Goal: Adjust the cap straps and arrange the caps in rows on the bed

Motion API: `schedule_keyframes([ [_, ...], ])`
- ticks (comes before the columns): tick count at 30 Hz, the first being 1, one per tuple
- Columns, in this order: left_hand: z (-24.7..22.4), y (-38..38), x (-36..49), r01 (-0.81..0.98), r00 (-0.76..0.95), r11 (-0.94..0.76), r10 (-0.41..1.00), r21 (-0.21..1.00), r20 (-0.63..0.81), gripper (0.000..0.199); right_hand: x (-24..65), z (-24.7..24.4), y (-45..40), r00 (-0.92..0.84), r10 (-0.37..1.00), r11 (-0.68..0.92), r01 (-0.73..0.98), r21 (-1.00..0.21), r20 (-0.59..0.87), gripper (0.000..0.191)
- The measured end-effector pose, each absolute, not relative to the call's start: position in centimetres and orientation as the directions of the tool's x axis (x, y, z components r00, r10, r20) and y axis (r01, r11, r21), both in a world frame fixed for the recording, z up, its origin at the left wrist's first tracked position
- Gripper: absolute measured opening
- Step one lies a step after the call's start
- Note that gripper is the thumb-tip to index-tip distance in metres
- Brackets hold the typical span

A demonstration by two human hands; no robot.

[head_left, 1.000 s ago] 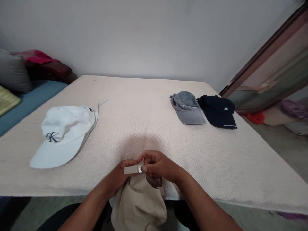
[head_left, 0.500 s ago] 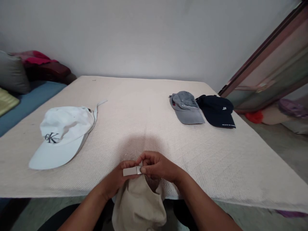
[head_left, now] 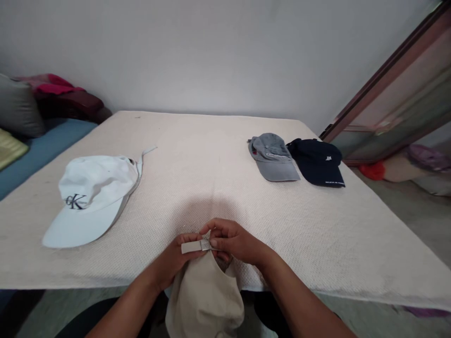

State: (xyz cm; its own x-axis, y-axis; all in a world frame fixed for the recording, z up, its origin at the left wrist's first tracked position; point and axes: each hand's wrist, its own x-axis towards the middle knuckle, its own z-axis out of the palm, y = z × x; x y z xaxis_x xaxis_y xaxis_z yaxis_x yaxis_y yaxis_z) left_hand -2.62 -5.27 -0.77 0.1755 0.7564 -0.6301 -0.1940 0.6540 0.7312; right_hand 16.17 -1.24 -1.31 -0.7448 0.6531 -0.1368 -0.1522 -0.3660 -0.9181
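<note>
A beige cap (head_left: 207, 295) hangs over the near table edge, its back strap and opening turned up toward me. The loose strap end (head_left: 191, 247) points left out of a small metal buckle (head_left: 205, 244). My left hand (head_left: 176, 258) is closed on the cap's rim beneath the strap, its fingers partly hidden. With thumb and fingers pinched just right of the buckle, my right hand (head_left: 234, 241) grips the cap's strap. The cap's brim is out of sight.
A white cap (head_left: 98, 180) with a dark monogram lies at the left of the cloth-covered table (head_left: 197, 155). On the right sit a grey cap (head_left: 273, 157) and a navy cap (head_left: 319, 159), side by side. A wall (head_left: 211, 56) stands behind the table.
Both hands have risen very slightly with the strap. My right thumb has shifted a little right, so more of the buckle shows. The other caps have stayed put.
</note>
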Motion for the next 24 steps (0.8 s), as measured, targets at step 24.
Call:
schedule_keyframes([
  [24,-0.24,-5.34,-2.61,-0.277,0.325,0.693,0.719,0.665,-0.614,0.035,16.01,-0.75,-1.47,-0.741,0.661,-0.333,-0.152,-0.930,-0.116,0.026],
])
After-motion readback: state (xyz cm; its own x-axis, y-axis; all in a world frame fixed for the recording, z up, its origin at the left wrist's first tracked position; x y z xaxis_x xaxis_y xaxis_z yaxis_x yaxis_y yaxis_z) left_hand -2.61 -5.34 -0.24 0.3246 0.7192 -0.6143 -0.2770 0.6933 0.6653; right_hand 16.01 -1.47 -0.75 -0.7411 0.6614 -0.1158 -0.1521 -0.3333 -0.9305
